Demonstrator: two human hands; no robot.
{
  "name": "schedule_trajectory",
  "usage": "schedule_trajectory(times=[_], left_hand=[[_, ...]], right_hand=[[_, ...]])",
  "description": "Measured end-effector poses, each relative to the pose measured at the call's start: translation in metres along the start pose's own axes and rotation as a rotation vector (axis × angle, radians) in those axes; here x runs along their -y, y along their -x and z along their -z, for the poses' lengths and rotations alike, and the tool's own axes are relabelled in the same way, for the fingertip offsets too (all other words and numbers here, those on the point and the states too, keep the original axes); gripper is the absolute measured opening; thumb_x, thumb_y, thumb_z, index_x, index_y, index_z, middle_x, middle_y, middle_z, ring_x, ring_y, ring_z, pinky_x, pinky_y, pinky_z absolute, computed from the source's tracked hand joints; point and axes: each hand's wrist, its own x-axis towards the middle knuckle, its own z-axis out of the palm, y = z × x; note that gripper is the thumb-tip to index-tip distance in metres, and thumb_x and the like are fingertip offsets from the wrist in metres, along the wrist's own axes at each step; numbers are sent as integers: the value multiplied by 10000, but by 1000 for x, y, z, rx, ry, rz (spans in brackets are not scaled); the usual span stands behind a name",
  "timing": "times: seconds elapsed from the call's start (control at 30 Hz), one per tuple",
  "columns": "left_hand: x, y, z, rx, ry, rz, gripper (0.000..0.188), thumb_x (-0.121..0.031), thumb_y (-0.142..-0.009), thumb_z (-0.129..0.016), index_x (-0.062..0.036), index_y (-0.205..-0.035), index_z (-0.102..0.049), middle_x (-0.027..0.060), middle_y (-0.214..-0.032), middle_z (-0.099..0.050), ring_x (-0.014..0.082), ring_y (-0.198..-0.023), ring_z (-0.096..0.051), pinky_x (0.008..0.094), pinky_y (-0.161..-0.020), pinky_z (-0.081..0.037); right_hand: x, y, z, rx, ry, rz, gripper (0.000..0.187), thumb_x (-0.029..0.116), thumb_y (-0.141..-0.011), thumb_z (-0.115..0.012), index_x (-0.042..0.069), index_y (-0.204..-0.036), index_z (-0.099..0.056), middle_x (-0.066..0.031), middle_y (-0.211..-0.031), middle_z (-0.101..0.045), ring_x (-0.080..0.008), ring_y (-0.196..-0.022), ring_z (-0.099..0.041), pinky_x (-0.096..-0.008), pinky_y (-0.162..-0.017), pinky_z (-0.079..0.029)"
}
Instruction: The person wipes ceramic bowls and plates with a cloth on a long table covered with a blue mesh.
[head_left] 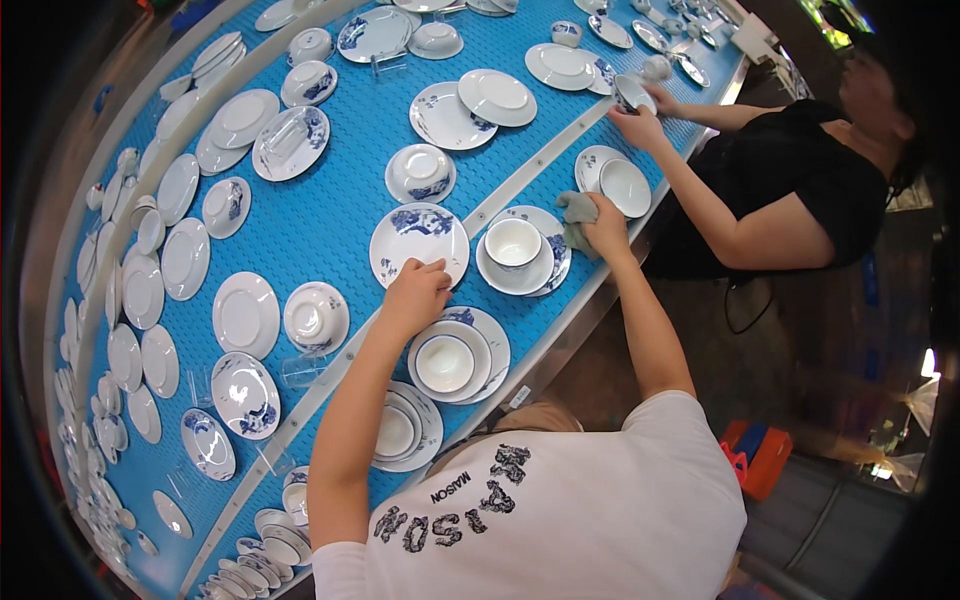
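Note:
My left hand [420, 290] is closed on the near rim of a white plate [415, 232] with a blue pattern, its fingers bent over the edge. The plate lies across the white divider strip of the blue belt. In my right hand [607, 230] is a bunched grey-green cloth [578, 215], just beside a small bowl [626, 188] on a plate. Between my hands a white bowl [514, 241] sits in a wider dish [500, 275] on a patterned plate [558, 262]. Nearer to me, another bowl [444, 363] is nested in a stack.
A co-worker in black [770, 190] stands at the right, holding a small bowl [633, 95] over the belt. Many plates and bowls cover the blue belt [360, 185]. A raised white strip [540, 160] runs along it. An orange box [765, 460] stands on the right.

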Motion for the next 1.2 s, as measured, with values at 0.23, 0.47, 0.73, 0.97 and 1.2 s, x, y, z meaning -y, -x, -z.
schedule_trajectory(times=[0.23,0.47,0.73,0.97,1.2], left_hand=[[-35,-69,-20,-139,357,175,337,-250,-859,-499,12,-1059,-571,228,-907,-602,352,-780,-584,414,-743,-458],[-44,-117,-50,-97,106,91,520,-374,-796,-564,54,-1091,-542,217,-956,-603,355,-859,-556,408,-771,-459],[-64,-154,-47,19,120,250,564,-400,-780,-556,57,-1109,-536,253,-881,-603,358,-827,-571,406,-741,-467],[-70,-181,-60,21,123,238,555,-404,-779,-557,43,-1109,-540,233,-809,-616,362,-771,-594,417,-702,-475],[-77,-208,-66,27,171,273,553,-413,-770,-569,33,-1097,-552,239,-849,-618,362,-795,-606,406,-712,-480]], right_hand=[[-3,-30,-8,256,242,82,401,257,-622,-676,80,-979,-635,-153,-918,-629,-323,-847,-594,-384,-755,-473],[-50,-61,4,235,-102,-26,375,224,-652,-655,50,-983,-627,-174,-927,-626,-321,-842,-600,-359,-752,-476],[-50,-93,20,336,73,109,388,197,-624,-689,67,-983,-621,-158,-885,-625,-332,-817,-591,-367,-739,-471],[-49,-109,37,439,184,188,376,187,-640,-687,56,-987,-626,-128,-869,-653,-262,-802,-627,-341,-730,-483],[-74,-141,55,552,-137,99,419,161,-588,-689,88,-995,-622,-183,-893,-625,-342,-804,-593,-369,-742,-477]])
